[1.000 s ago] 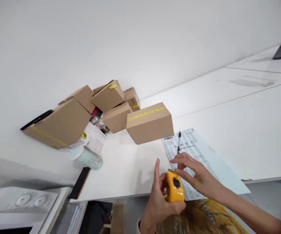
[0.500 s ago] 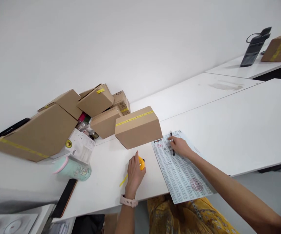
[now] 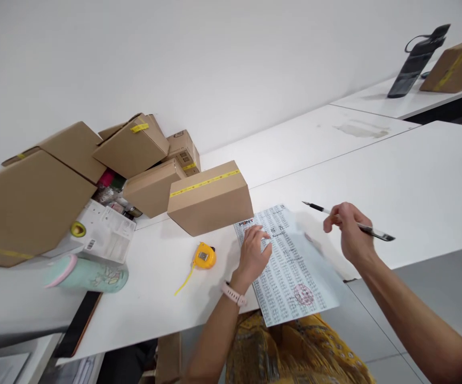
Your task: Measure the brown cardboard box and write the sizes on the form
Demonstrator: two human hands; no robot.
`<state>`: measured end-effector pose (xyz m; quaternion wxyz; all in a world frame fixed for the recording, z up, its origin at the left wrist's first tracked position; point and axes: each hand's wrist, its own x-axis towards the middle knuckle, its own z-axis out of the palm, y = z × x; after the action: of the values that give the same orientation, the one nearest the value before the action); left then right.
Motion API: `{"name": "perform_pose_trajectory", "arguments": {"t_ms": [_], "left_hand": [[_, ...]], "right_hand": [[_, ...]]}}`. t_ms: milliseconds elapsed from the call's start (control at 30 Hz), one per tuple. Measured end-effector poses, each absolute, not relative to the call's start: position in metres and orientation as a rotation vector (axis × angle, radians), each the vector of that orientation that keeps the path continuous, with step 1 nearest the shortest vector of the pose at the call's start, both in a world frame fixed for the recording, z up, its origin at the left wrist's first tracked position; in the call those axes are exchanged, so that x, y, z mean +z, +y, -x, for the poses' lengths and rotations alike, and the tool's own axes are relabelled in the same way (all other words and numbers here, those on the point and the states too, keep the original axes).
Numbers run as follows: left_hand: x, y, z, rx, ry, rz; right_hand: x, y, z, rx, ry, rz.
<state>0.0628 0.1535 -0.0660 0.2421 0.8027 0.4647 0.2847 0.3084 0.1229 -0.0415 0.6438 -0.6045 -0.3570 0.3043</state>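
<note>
A black-gripped pen [image 3: 318, 207] with a clear barrel sticks out of the closed fingers of my right hand [image 3: 353, 229], raised to the right of a printed sheet [image 3: 291, 272]. The sheet has a red stamp and overhangs the table's front edge. My left hand [image 3: 254, 249], with a pink watch band on the wrist, rests on the sheet's left part, its fingers loosely spread and holding nothing. Left of that hand a yellow tape measure [image 3: 205, 256] lies on the table, its yellow tape partly pulled out. A taped cardboard box [image 3: 210, 205] stands just behind the sheet.
Several cardboard boxes [image 3: 133, 146] are piled at the left against the wall. A mint tumbler [image 3: 95, 273] lies on its side beside a white package [image 3: 109, 232]. At the far right stand a dark water bottle [image 3: 413, 66] and another box [image 3: 453, 66]. The white table [image 3: 375, 181] stretches rightward.
My left hand has let go of the tape measure and moved right onto the sheet. My right hand has lifted the pen off the sheet and carried it rightward.
</note>
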Motion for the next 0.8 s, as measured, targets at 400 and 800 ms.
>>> {"name": "perform_pose_trajectory", "arguments": {"t_ms": [400,800], "left_hand": [[-0.112,0.211,-0.122,0.736,1.318,-2.049],[-0.113,0.211,-0.124,0.829,1.297,-1.964]], "right_hand": [[-0.087,0.168,-0.297,1.062,-0.980,1.418],[-0.102,0.171,-0.292,0.891,-1.235,1.492]]}}
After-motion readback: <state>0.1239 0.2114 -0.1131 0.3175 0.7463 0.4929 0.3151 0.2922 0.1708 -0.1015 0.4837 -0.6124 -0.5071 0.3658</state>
